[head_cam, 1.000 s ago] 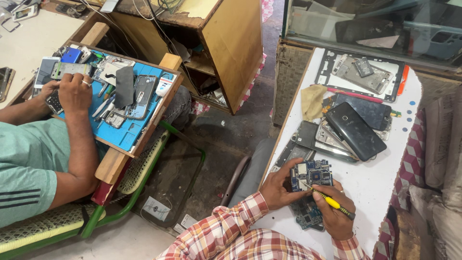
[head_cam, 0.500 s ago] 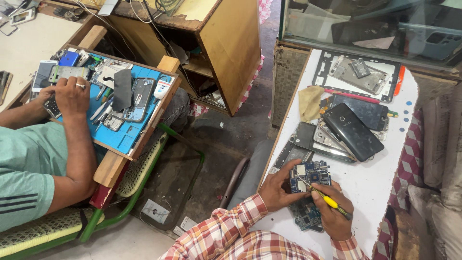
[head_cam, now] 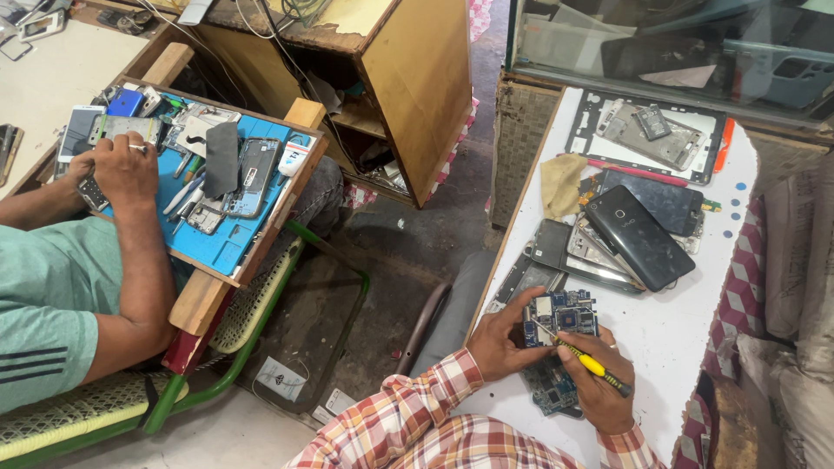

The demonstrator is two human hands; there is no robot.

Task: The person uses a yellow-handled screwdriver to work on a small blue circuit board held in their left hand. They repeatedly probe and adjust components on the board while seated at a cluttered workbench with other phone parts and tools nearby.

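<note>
At the white table's [head_cam: 695, 347] six o'clock edge, our left hand [head_cam: 499, 343] pinches a bare blue circuit board [head_cam: 563, 314]; our right hand [head_cam: 599, 391] grips a yellow screwdriver [head_cam: 591, 365] on it; opened phones [head_cam: 638, 234] wait at twelve o'clock, unassembled.

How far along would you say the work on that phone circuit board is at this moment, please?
Done: the blue circuit board is out of its phone, and opened phones lie on the white table. In hand: the left hand steadies the board while the right hand sets a yellow screwdriver on it. Left: the board is not refitted.
</note>
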